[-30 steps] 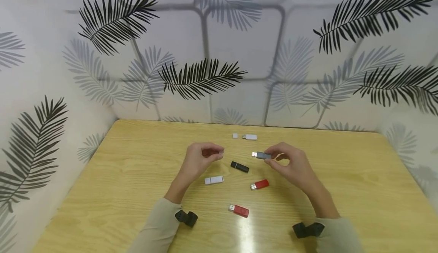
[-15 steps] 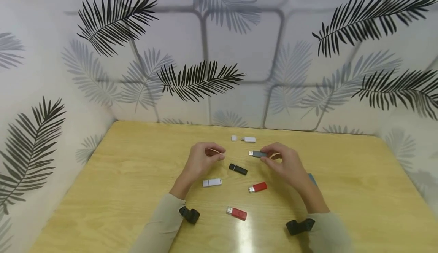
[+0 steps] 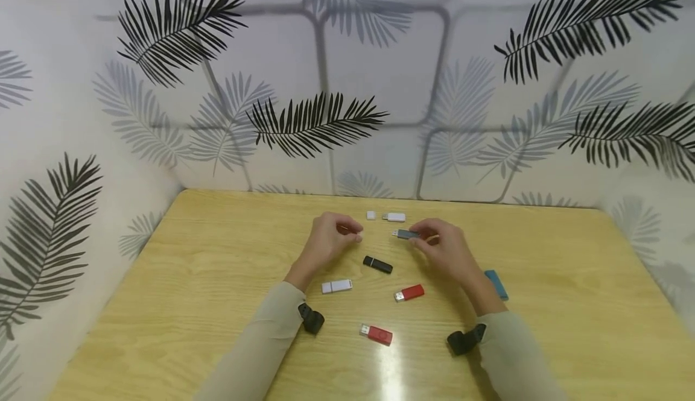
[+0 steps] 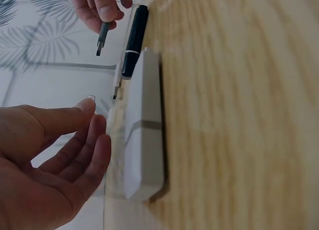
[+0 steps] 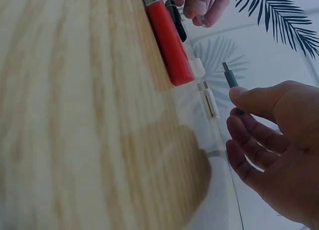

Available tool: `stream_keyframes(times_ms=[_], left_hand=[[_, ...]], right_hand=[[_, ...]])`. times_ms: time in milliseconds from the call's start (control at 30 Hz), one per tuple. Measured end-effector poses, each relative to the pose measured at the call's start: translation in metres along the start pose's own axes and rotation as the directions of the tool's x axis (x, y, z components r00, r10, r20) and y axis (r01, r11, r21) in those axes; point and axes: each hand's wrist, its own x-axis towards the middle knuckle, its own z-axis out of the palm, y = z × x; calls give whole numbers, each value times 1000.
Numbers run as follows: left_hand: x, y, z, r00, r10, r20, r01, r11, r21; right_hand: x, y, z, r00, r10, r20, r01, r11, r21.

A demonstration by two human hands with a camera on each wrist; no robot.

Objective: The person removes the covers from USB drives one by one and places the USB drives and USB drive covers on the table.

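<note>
In the head view my right hand [image 3: 442, 247] pinches a grey USB stick [image 3: 405, 234] between thumb and fingers, its bare metal plug pointing left. To the left, my left hand [image 3: 330, 241] pinches a small clear cap [image 4: 91, 97], mostly covered by the fingertips. A gap separates the cap from the stick, and both are held above the table. Behind the hands lie a white USB stick [image 3: 396, 217] with its plug bare and a small white cap [image 3: 371, 214]. A black capped USB stick [image 3: 377, 264] lies between and just in front of the hands.
On the wooden table [image 3: 217, 256] nearer me lie a white capped USB stick [image 3: 337, 286], a red USB stick [image 3: 409, 293] and another red USB stick [image 3: 376, 334]. A blue stick-shaped item [image 3: 496, 284] lies beside my right forearm. A patterned wall [image 3: 374, 154] stands behind the table.
Both hands have moved slightly toward the back of the table and closer together, still holding the grey USB stick and the cap. The blue item has come out from behind my right forearm.
</note>
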Motion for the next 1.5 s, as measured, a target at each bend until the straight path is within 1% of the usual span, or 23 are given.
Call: stream_keyframes(times_ms=[100, 167, 367, 600, 833, 1100, 1333, 1500], left_hand=[[5, -1, 3, 999, -35, 10, 35, 999, 33], [8, -1, 5, 999, -47, 16, 46, 997, 56], [18, 0, 11, 999, -21, 37, 17, 994, 105], [23, 1, 15, 998, -39, 44, 33, 991, 127], [27, 3, 14, 998, -39, 41, 31, 984, 173], [33, 7, 16, 996, -71, 52, 60, 979, 193], [38, 6, 18, 996, -54, 68, 39, 976, 213], [40, 6, 18, 995, -78, 64, 61, 970, 235]], right_hand=[[4, 2, 2, 999, 22, 30, -22, 1000, -4], [7, 4, 3, 998, 37, 42, -36, 999, -11], [13, 8, 5, 995, 83, 60, -82, 996, -31], [18, 12, 11, 994, 87, 67, -84, 995, -48], [24, 9, 15, 993, 95, 69, -90, 994, -63], [29, 8, 15, 992, 95, 79, -89, 993, -80], [32, 7, 14, 989, 127, 78, -121, 989, -84], [34, 8, 15, 988, 137, 75, -131, 988, -83]])
